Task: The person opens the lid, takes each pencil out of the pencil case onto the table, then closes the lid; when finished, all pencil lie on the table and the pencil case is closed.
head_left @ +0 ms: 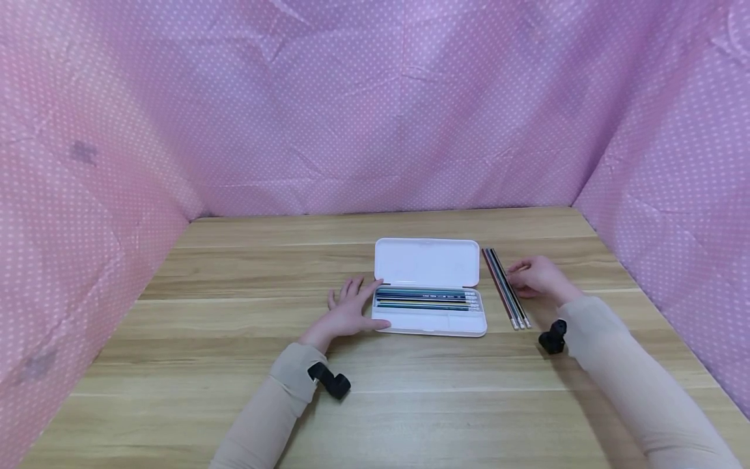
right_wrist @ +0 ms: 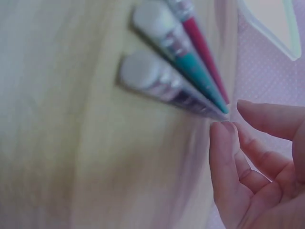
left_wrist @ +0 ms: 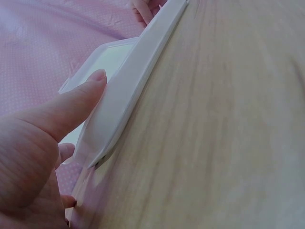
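Head view shows a white pencil case (head_left: pixel 410 320) standing open on a wood-grain table (head_left: pixel 176 365), with its lid (head_left: pixel 426 260) turned to the back. Inside the case, a group of pencils (head_left: pixel 422 298) lies lengthwise in the rear part, dark green and black ones among them, and their eraser ends point to the right. The front part of the case has a small divider.

The left hand (head_left: pixel 346 317) is at the left end of the case. Its fingers are spread wide and rather straight; the thumb touches the front edge near the corner, and the index finger reaches to the hinge side. Left wrist view shows this thumb laid against the white front wall, not curled round it.

To the right of the case, near it, three more pencils lie side by side on the table: a red pencil (right_wrist: pixel 206 50), a teal pencil (right_wrist: pixel 193 67) and a black pencil (right_wrist: pixel 181 95). Their white erasers are toward the person.

The right hand (head_left: pixel 540 277) is just beside the black pencil. Its fingers are half bent, and a small gap stays visible between thumb and index finger; I see nothing held there. Whether a fingertip touches the pencil, I cannot tell.
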A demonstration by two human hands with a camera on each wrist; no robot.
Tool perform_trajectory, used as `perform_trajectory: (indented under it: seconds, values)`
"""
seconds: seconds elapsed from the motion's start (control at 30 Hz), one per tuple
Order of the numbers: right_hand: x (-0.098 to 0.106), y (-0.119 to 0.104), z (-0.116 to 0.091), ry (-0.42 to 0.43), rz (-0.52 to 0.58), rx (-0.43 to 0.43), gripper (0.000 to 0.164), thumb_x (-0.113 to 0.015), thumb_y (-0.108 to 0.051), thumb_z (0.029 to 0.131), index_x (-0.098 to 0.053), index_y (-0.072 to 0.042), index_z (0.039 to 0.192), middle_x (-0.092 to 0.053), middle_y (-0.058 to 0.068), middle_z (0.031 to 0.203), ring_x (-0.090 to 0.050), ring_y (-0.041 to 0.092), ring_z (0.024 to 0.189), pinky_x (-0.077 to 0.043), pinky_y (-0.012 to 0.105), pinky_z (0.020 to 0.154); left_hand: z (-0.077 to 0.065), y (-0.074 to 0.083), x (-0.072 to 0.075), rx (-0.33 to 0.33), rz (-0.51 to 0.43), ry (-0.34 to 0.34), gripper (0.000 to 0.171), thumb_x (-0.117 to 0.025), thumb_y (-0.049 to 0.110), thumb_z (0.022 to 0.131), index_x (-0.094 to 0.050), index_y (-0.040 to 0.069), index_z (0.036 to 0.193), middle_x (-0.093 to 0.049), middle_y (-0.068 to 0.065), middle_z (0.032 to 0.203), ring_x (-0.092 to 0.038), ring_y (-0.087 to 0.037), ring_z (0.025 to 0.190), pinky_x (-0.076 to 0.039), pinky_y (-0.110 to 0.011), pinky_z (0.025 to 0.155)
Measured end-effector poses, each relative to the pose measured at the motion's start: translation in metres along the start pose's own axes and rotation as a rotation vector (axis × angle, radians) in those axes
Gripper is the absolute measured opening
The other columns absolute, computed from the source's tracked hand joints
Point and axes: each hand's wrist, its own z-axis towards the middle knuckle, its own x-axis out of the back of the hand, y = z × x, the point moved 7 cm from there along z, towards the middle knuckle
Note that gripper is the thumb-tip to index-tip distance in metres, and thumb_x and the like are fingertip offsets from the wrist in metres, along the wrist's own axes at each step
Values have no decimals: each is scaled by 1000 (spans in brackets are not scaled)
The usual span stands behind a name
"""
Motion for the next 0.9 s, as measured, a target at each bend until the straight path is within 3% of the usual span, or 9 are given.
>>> perform_trajectory:
  seconds: [0.13, 0.33, 0.6, 0.77, 0.9]
  values:
    - [1, -8, -5, 18, -39, 23, 46, -60, -17, 91, -48, 12, 125, -57, 24, 110, -62, 13, 80, -56, 28, 71, 0, 0, 0, 0, -2, 0, 89, -73, 50, 77, -25, 31, 150, -8, -15, 159, 3, -38, 145, 12, -66, 106]
    - [-5, -31, -12, 39, -68, 112, 42, -64, -20, 88, -55, 9, 116, -60, 18, 97, -61, 16, 78, -57, 29, 67, 1, 0, 0, -1, -5, -4, 89, -73, 50, 77, -25, 31, 150, -7, -15, 159, 4, -38, 145, 12, -65, 106]
    - [-22, -62, -23, 37, -153, 187, 38, -62, -15, 89, -56, 7, 119, -58, 11, 91, -60, 22, 81, -57, 35, 70, 0, 1, 1, 2, -3, -7, 90, -73, 50, 77, -24, 31, 150, -7, -15, 159, 4, -38, 145, 12, -65, 106]
    - [-37, -78, -28, 7, -194, 258, 33, -65, -14, 87, -60, 5, 115, -58, 11, 89, -56, 21, 74, -53, 31, 64, 0, 1, 0, 1, -5, -11, 90, -73, 50, 77, -24, 31, 150, -6, -15, 159, 4, -39, 145, 13, -65, 106]
    - [-54, -90, -29, -10, -248, 338, 32, -69, -14, 85, -62, 2, 112, -63, 12, 93, -58, 21, 82, -51, 29, 69, 0, 1, 0, 1, 6, -11, 91, -73, 51, 77, -24, 31, 150, -6, -15, 159, 4, -39, 144, 12, -65, 106]
